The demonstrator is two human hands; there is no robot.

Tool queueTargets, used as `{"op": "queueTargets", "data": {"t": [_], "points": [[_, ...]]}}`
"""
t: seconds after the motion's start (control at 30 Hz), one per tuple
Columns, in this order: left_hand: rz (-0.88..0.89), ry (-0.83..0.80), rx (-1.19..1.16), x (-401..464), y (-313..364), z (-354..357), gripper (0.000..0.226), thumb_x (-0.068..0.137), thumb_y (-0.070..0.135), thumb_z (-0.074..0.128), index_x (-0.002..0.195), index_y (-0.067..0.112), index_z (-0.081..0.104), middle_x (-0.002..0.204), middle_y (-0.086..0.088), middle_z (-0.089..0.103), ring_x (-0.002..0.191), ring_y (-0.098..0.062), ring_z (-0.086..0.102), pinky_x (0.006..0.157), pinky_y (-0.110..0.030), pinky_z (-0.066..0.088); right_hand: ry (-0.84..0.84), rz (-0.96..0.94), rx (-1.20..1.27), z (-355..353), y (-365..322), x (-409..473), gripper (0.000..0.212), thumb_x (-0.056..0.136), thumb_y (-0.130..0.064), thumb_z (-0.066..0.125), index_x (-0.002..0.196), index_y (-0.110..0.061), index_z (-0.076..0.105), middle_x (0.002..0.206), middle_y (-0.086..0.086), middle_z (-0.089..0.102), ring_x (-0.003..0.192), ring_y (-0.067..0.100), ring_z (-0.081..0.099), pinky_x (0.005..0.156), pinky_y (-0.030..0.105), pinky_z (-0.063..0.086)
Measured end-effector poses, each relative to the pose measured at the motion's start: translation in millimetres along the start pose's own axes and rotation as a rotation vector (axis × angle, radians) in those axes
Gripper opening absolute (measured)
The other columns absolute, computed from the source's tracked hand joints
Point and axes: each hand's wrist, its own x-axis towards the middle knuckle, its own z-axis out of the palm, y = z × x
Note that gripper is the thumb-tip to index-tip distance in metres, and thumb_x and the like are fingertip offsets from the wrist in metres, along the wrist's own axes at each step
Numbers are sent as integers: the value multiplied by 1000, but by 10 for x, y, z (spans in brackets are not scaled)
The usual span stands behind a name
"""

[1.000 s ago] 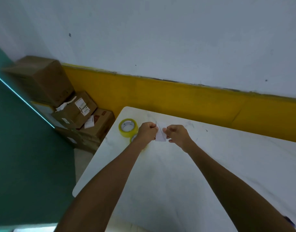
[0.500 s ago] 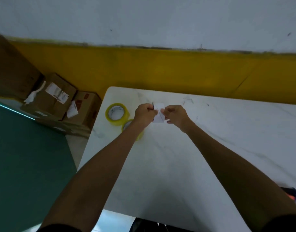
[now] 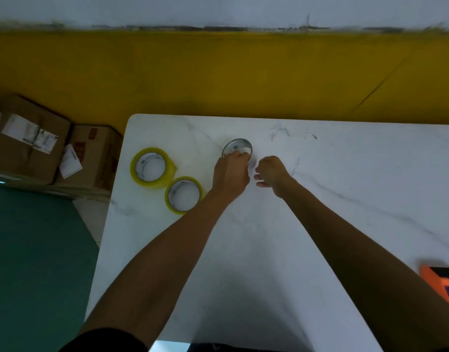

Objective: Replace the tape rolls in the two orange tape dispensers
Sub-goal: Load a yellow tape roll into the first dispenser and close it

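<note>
My left hand [image 3: 231,175] grips the near rim of a thin, pale, empty tape core [image 3: 237,146], which lies almost flat on the white marble table [image 3: 269,250]. My right hand [image 3: 271,174] hovers just to its right with fingers loosely curled and apart, holding nothing I can make out. A small pale scrap [image 3: 251,168] shows between the two hands. Two full yellow tape rolls lie flat near the table's left edge, one further back [image 3: 152,167] and one nearer [image 3: 184,195]. Part of one orange tape dispenser [image 3: 440,284] shows at the right edge.
Cardboard boxes [image 3: 32,138] with shipping labels are stacked on the floor left of the table, against the yellow-and-white wall [image 3: 243,72]. A green floor area [image 3: 27,250] lies to the left. The table's left edge runs close to the rolls.
The view tilted down toward the table. The core, held upright between both hands before, is now low and nearly flat in my left hand; my right hand has come off it.
</note>
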Motion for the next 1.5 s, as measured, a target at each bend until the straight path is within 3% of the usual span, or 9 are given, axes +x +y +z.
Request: {"op": "queueTargets", "data": {"t": [0.23,0.37,0.57,0.7,0.8,0.9,1.17,1.4,1.5], "points": [[47,-107,125,-14,-24,202,33,88,11,53,121,9,60,119,-13,61,109,-31,57,92,-38,43,-16,37,91,12,136,99,30,98,-9,46,126,0,55,122,21,63,106,34,64,90,42,57],[49,-36,8,-48,-76,58,29,83,5,59,112,0,63,118,-21,59,101,-38,59,82,-44,50,-1,41,129,2,137,87,29,98,-12,44,123,-4,58,119,20,64,101,31,65,69,33,57],[-37,74,-59,-307,-422,-141,38,63,1,41,91,-3,67,90,-23,64,80,-41,62,65,-46,54,-28,15,172,-41,188,-84,24,98,-13,44,116,-5,59,103,13,62,78,19,61,72,33,55],[-149,80,55,-630,-662,-205,21,77,10,48,78,-2,65,79,-21,64,67,-36,64,51,-29,39,-41,50,213,-42,252,-173,17,98,-11,42,99,-8,59,81,7,59,67,16,56,61,29,51],[-151,201,84,-819,-688,-211,16,78,16,61,86,2,64,82,-17,64,67,-32,62,52,-28,41,-40,80,239,-22,310,-194,19,98,-13,44,86,-9,59,79,7,59,64,16,56,58,29,51],[-221,284,41,-869,-682,-262,17,78,20,60,87,5,59,86,-16,59,72,-33,59,56,-37,49,-18,36,170,17,393,-202,12,95,-16,49,99,-9,59,90,10,61,69,18,59,62,31,55],[-173,115,51,-1377,-998,-195,34,75,22,37,77,1,64,75,-19,64,62,-36,62,50,-34,48,-32,47,149,86,563,-286,16,95,-17,51,105,-7,59,100,14,63,85,25,63,75,37,57],[-11,-168,259,-1470,-1179,-230,28,45,-11,67,71,-2,64,55,-16,58,45,-32,57,43,-28,44,-37,34,117,168,601,-374,14,95,-16,51,102,-6,59,99,14,64,88,26,63,78,38,56],[-43,-200,252,-1423,-1119,-241,22,57,-11,65,78,-2,67,57,-19,61,47,-34,61,46,-32,48,-32,2,91,172,607,-424,19,95,-17,51,106,-5,61,99,14,65,88,25,64,79,39,57]]}}
